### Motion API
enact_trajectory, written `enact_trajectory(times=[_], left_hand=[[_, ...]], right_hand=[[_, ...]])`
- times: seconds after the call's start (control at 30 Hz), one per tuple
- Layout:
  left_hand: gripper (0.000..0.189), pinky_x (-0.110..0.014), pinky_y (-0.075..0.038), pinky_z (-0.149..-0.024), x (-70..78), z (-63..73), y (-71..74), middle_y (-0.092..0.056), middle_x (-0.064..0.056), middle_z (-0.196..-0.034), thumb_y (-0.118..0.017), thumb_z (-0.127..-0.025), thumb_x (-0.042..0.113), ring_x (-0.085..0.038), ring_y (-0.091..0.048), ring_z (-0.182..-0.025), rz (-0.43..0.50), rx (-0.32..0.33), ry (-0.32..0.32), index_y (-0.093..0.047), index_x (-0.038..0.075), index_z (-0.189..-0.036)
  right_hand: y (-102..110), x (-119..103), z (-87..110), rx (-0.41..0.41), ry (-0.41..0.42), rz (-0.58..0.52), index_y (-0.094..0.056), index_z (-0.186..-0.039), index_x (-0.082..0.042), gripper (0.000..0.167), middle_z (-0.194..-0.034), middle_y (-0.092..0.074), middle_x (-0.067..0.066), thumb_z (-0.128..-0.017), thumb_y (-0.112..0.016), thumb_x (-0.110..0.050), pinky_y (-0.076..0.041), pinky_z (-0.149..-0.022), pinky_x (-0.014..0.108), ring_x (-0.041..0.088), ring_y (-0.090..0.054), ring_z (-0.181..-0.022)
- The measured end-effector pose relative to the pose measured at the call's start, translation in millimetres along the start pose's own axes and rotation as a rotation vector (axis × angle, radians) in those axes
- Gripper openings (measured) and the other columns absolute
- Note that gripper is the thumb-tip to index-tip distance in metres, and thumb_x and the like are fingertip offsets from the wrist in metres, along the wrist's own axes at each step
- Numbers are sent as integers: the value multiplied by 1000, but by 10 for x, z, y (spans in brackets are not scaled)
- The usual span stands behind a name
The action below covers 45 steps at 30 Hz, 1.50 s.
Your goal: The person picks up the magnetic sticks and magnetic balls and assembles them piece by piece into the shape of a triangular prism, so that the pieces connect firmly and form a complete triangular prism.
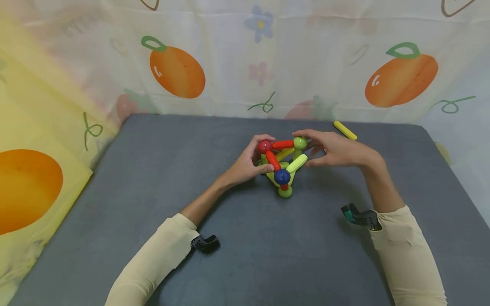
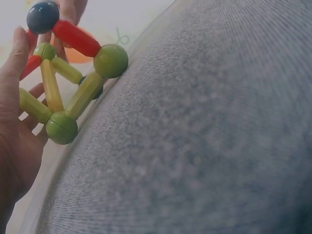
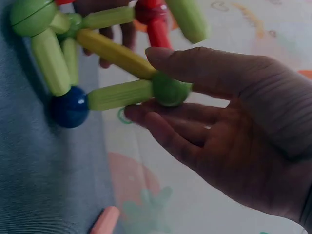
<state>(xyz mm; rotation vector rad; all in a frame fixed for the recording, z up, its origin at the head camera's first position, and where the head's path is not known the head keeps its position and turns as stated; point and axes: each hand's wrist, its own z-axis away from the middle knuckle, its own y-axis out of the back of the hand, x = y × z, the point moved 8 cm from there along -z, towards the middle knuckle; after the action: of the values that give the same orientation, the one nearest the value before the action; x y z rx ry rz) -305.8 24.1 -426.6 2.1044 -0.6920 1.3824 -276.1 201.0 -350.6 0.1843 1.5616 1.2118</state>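
A frame of magnetic balls and sticks stands on the grey table, with a red ball, a green ball and a blue ball at its upper corners. My left hand grips its left side, thumb along the red stick and fingers behind the red ball. At the right corner, my right hand holds the green ball between thumb and fingers, as the right wrist view shows. A light green stick rises from the blue ball, its other end free near the right thumb. Lower balls include another green one.
A loose yellow stick lies at the table's far edge, behind my right hand. Low in the right wrist view lies a reddish stick. A fruit-printed cloth hangs behind the grey table. Black wrist devices jut from both sleeves.
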Motion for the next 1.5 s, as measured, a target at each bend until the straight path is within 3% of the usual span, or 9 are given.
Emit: enact_trajectory(times=[0.23,0.5,0.83,1.2,1.37,1.5], left_hand=[[109,-28,-57,-90,11,-17,16,-53,-25,-136,-76,-79,72,-17,-65,-108,-8,12,-4,-31,3,-151],[108,-29,-57,-90,14,-31,10,-51,-25,-138,-77,-78,72,-19,-64,-110,-4,11,5,-33,4,-151],[113,-28,-56,-92,48,-46,3,-51,-25,-139,-77,-78,73,-19,-64,-109,-20,23,-5,-32,-1,-150],[107,-30,-54,-97,73,-35,-9,-51,-20,-141,-77,-76,74,-21,-64,-110,-50,59,13,-38,5,-148],[106,-30,-54,-96,77,-40,-17,-52,-20,-138,-78,-76,74,-22,-64,-109,-54,64,19,-39,6,-147],[105,-30,-55,-96,82,-48,-23,-51,-20,-139,-78,-77,73,-23,-64,-110,-49,59,10,-38,6,-147]], right_hand=[[38,-36,34,-12,-26,-19,-47,-152,-10,70,-145,-61,11,-93,-81,-26,-56,-101,51,30,-69,-120],[60,-22,-5,26,-26,-41,-55,-143,-8,49,-130,-68,10,-99,-73,-20,-56,-91,32,24,-70,-112],[74,-24,-44,54,-15,-16,-58,-135,-8,41,-121,-70,9,-99,-74,-19,-57,-90,38,21,-71,-105],[72,-36,-23,52,-11,-2,-58,-135,-9,39,-119,-72,8,-100,-72,-18,-56,-88,38,21,-70,-102],[63,-81,-5,41,45,8,-58,-136,-6,46,-124,-70,11,-95,-77,-13,-60,-91,39,23,-73,-104],[50,-140,-24,68,103,118,-60,-134,-6,52,-125,-69,11,-88,-84,-9,-60,-92,45,23,-71,-100]])
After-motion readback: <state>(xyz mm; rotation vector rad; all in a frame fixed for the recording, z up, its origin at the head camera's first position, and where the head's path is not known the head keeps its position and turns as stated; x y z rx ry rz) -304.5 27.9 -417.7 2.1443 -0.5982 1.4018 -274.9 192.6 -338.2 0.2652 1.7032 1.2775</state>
